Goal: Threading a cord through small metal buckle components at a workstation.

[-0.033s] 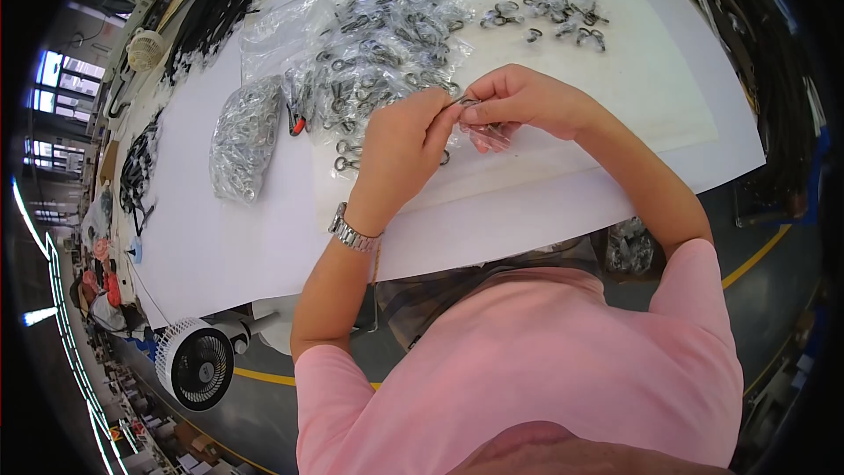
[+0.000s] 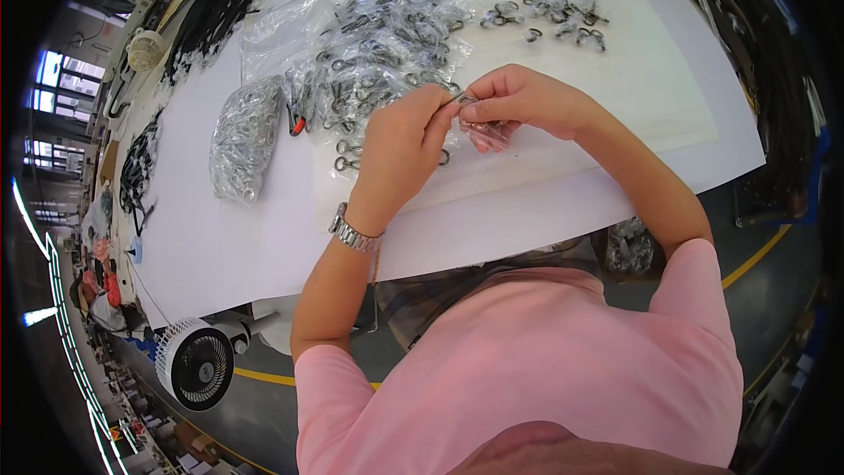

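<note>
Above the near part of the white-covered table, my two hands meet at the fingertips. My left hand (image 2: 400, 141), with a metal watch (image 2: 354, 230) at its wrist, pinches one end of a small dark metal hook (image 2: 467, 100). The thumb and forefinger of my right hand (image 2: 532, 104) grip the same hook from the other side. A crumpled clear plastic wrapper (image 2: 489, 134) hangs under my right fingers. Just beyond my left hand spreads a large heap of plastic-wrapped metal hooks (image 2: 378, 44). The exact shape of the held hook is mostly covered by fingers.
Left of the heap lie a full clear bag of metal parts (image 2: 246, 141) and a red-and-black tool (image 2: 296, 123). A smaller group of hooks (image 2: 563, 9) sits at the far right. Black straps (image 2: 224, 13) lie at far left. A fan (image 2: 200, 365) stands beside the table's near left edge.
My left thumb and forefinger have shifted very slightly at the hook, and the plastic wrapper beneath my right fingers has moved a little. Everything else stays in place.
</note>
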Demonstrator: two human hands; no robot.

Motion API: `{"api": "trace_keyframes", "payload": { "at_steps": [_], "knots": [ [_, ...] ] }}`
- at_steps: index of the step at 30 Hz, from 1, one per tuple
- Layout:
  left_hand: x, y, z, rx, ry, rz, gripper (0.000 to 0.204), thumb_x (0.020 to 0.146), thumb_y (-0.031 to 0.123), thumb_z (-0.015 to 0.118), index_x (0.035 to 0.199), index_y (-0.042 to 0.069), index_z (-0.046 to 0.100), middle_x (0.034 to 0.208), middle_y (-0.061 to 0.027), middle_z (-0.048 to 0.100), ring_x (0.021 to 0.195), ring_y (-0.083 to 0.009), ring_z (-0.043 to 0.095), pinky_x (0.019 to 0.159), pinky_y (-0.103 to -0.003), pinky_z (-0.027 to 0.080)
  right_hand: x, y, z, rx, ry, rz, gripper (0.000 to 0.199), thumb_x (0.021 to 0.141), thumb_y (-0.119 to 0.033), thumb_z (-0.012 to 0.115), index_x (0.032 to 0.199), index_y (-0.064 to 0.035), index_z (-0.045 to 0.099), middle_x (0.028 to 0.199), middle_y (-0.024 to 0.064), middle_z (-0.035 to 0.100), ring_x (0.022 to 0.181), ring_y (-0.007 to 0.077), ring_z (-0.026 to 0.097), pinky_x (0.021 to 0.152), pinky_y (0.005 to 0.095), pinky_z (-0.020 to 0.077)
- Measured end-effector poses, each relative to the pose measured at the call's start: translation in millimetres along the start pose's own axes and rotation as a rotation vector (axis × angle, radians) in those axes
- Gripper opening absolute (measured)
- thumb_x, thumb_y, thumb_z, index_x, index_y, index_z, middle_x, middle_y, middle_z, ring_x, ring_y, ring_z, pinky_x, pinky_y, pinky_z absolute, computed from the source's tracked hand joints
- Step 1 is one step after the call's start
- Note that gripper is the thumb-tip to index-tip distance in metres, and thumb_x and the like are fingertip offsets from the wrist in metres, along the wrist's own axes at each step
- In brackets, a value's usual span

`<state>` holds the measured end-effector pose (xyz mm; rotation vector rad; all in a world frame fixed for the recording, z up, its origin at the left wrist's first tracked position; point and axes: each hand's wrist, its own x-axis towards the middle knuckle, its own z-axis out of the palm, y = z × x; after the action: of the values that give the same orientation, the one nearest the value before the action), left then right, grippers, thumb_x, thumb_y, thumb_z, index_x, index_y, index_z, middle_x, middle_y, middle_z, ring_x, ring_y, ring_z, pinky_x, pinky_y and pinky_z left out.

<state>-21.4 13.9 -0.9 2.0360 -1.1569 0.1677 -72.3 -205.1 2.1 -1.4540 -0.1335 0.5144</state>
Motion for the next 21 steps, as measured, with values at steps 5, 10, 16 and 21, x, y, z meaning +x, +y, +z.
{"api": "trace_keyframes", "payload": {
  "at_steps": [5,10,16,21],
  "knots": [
    [6,3,-6,-0.326,0.006,-0.415,0.016,0.101,0.016,0.066,0.096,0.001,0.069,0.079,-0.0018,0.068,0.056,-0.0043,0.048,0.052,-0.024,0.039,-1,0,-5,0.063,0.212,-0.135,0.023,0.099,-0.026,0.068,0.097,-0.0045,0.074,0.089,0.0069,0.076,0.076,0.0109,0.068,0.071,0.0251,0.0526],
    [7,11,1,-0.552,-0.030,-0.508,0.018,0.101,0.018,0.068,0.105,0.001,0.069,0.084,-0.0011,0.070,0.054,-0.0021,0.046,0.048,-0.022,0.036,12,11,-1,0.167,0.441,-0.250,0.030,0.098,-0.031,0.072,0.111,-0.0046,0.077,0.103,0.0064,0.076,0.089,0.0117,0.069,0.082,0.0246,0.0517],
    [5,2,10,-0.894,-0.100,-0.530,0.021,0.101,0.017,0.067,0.113,0.000,0.068,0.088,-0.0042,0.072,0.051,-0.0025,0.044,0.045,-0.020,0.034,16,20,13,0.165,0.318,-0.264,0.033,0.100,-0.032,0.070,0.114,-0.0030,0.077,0.098,0.0041,0.075,0.082,0.0093,0.065,0.082,0.0257,0.0519],
    [2,-7,9,-1.147,-0.160,-0.548,0.022,0.103,0.018,0.065,0.113,-0.001,0.069,0.089,-0.0057,0.072,0.051,-0.0031,0.044,0.046,-0.020,0.033,15,16,13,0.210,0.278,-0.250,0.036,0.104,-0.033,0.063,0.114,-0.0006,0.076,0.091,0.0025,0.071,0.071,0.0080,0.058,0.079,0.0272,0.0531]
  ]
}}
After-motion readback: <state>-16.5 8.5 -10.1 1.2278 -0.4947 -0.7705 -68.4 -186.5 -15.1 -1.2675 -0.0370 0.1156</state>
